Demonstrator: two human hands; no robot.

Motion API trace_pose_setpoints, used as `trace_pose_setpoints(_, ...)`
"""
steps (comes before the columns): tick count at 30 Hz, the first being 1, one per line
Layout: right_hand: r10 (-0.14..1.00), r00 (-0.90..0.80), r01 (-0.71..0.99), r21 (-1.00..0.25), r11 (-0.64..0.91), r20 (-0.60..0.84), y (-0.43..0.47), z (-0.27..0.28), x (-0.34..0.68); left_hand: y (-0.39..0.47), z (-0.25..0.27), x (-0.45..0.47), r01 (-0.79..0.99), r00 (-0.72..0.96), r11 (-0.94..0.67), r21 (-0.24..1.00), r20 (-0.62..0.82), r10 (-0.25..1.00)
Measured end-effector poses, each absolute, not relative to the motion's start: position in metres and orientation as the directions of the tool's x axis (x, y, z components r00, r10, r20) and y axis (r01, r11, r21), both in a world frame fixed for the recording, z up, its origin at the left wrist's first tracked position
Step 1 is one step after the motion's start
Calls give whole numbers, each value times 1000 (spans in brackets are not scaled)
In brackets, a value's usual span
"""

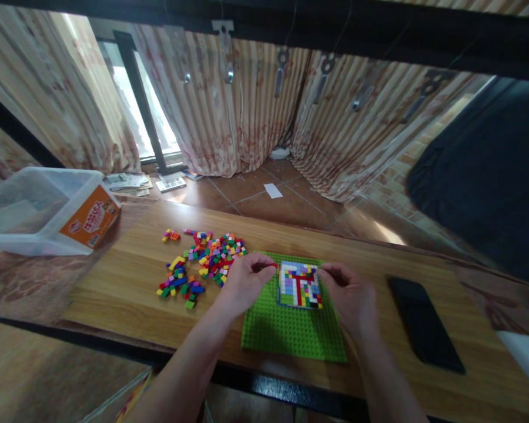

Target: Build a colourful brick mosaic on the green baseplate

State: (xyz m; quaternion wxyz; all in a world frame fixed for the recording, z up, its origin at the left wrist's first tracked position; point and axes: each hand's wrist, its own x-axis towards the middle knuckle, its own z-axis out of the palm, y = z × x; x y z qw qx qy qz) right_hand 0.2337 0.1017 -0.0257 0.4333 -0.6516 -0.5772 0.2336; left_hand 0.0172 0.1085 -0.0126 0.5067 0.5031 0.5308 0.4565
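A green studded baseplate [293, 335] lies on the wooden table, and a square mosaic of small coloured toy bricks [297, 288] sits on its upper part. My left hand [249, 279] is at the mosaic's upper left corner, thumb and forefinger pinched on a small red brick [274, 265]. On the opposite side, my right hand [348, 288] has its fingertips pressed together at the upper right corner; what they hold, if anything, is hidden. To the left of the baseplate lies a loose pile of mixed toy bricks [216, 255].
A black phone [425, 323] lies on the table [127, 282] at the right. Beyond the table's left end stands a clear plastic bin [48, 205] with an orange label. Metal clips [227, 59] hang from a dark bar in front of striped curtains.
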Motion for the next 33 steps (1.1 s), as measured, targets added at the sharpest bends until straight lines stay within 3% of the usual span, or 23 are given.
trace_pose_setpoints(5,923,332,538,-843,-18,192,106,-25,238,108,-13,15,72,7,72,995,-73,997)
trace_pose_setpoints(14,964,257,470,-880,-64,67,111,-38,223,108,-13,15,45,5,77,996,-77,997)
trace_pose_setpoints(33,977,204,500,-865,-43,69,109,-36,220,106,-16,21,10,88,108,994,-109,990)
